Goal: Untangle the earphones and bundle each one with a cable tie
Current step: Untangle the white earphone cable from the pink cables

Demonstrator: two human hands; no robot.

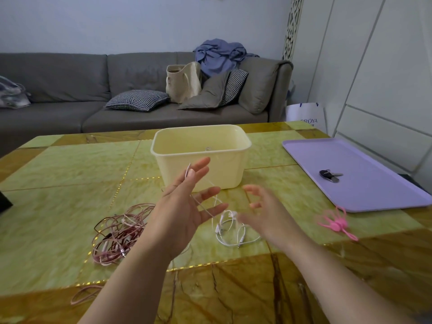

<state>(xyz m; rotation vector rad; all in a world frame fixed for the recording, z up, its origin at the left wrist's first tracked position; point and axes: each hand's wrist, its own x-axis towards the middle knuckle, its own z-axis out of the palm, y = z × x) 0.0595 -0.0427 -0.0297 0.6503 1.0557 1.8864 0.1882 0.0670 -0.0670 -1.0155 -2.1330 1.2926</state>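
The fingers of the left hand [184, 206] are spread wide, palm turned toward the right, with a thin white earphone cable [230, 232] looped over the raised fingertips and running down across the palm. The fingers of the right hand [263, 211] are loosely curled and parted, blurred, closed on nothing that can be made out. Both hands hover just in front of the cream plastic bin [201, 155], above the table [58, 183]. The rest of the white cable lies in loose coils on the table in front of the bin, below and between the two hands. A tangled heap of pink earphones [117, 235] rests on the table to the front left of the bin, beside the left forearm. A bunch of pink cable ties [336, 224] lies to the front right of the bin, just beside the near edge of a lilac tray [374, 183]. On the tray, right of the bin, sits a set of keys [329, 176]
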